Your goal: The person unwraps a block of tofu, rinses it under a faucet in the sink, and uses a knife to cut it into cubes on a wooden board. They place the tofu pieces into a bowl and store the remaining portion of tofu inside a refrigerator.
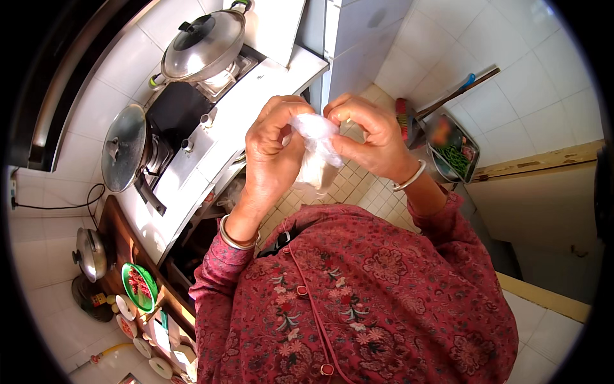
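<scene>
A thin clear plastic bag (317,139) hangs in front of my chest, its gathered top between my two hands. Something pale fills its lower part; I cannot tell what it is. My left hand (276,144) pinches the left side of the bag's top between thumb and curled fingers. On the other side, my right hand (367,132) grips the right edge with thumb and forefinger. Both hands are raised above the tiled floor, close to the edge of the white stove counter.
At the upper left, a lidded wok (204,48) and a lidded frying pan (125,149) stand on the gas stove. A green basket (152,288) of red food sits on the wooden counter at lower left. A bin (472,168) with green scraps stands right, beside a wooden handle (460,91).
</scene>
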The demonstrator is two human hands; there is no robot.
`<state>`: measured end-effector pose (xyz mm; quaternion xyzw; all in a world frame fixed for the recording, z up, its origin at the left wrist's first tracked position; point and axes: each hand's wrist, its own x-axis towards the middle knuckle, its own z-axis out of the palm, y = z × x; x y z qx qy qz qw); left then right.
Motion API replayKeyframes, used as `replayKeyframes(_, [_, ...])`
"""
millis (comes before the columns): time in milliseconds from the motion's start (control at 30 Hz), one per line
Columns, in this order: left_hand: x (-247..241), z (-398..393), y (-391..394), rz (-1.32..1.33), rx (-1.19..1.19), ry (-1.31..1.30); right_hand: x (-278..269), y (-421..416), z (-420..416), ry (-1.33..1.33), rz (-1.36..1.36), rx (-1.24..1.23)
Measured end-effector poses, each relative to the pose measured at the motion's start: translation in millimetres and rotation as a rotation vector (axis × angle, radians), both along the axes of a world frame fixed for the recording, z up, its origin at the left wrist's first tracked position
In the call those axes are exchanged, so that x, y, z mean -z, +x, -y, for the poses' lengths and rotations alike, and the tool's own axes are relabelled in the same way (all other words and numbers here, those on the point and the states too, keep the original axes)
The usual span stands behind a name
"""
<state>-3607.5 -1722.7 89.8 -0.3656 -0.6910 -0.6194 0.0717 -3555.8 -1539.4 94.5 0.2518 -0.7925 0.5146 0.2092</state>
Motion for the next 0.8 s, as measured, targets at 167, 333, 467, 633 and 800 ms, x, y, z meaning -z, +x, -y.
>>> replayKeyframes(167, [0.9,-37.2,-19.5,-0.341,-0.161,-0.095,-4.8,-8.1,-20.9,-0.006,-0.179,0.012])
replayKeyframes(333, [-18.0,-65.8,-32.6,0.265,0.148,-0.046,-11.9,-30.9,-75.4,0.08,-0.106,-0.055])
replayKeyframes(467, [-5.5,-82.8,-40.2,0.58,0.303,0.069,-27.1,-40.0,-100.8,0.274,-0.113,-0.094])
replayKeyframes(633, [-19.4,-102.1,-51.5,0.97,0.721,0.309,-49.2,-52.8,-124.0,0.115,0.147,-0.154])
replayKeyframes(800, [-0.2,-102.6,-89.3,1.057,1.051,0.479,-65.9,-66.2,-109.5,-0.141,0.161,-0.121])
